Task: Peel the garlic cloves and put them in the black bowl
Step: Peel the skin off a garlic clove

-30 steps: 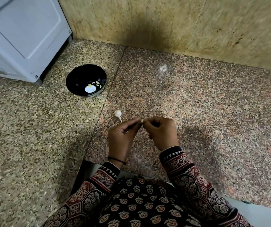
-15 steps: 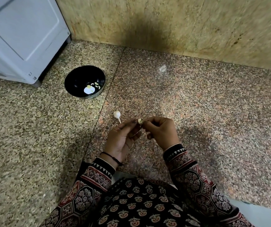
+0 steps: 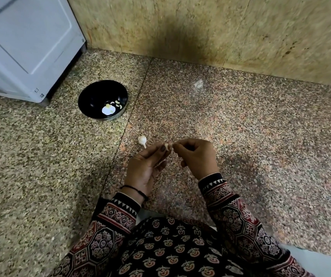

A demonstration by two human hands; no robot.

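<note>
While the left hand [image 3: 147, 166] and right hand [image 3: 196, 154] pinch one small pale garlic clove [image 3: 167, 146] mid-frame, round glossy black bowl [image 3: 92, 94] with peeled cloves: upper left.

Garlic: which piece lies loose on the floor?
The stemmed garlic piece beyond the left hand; the rest lie in the black bowl, bar the pinched clove.

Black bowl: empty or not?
Not empty. The black bowl holds a few pale cloves and a larger white piece toward its near-right side.
</note>
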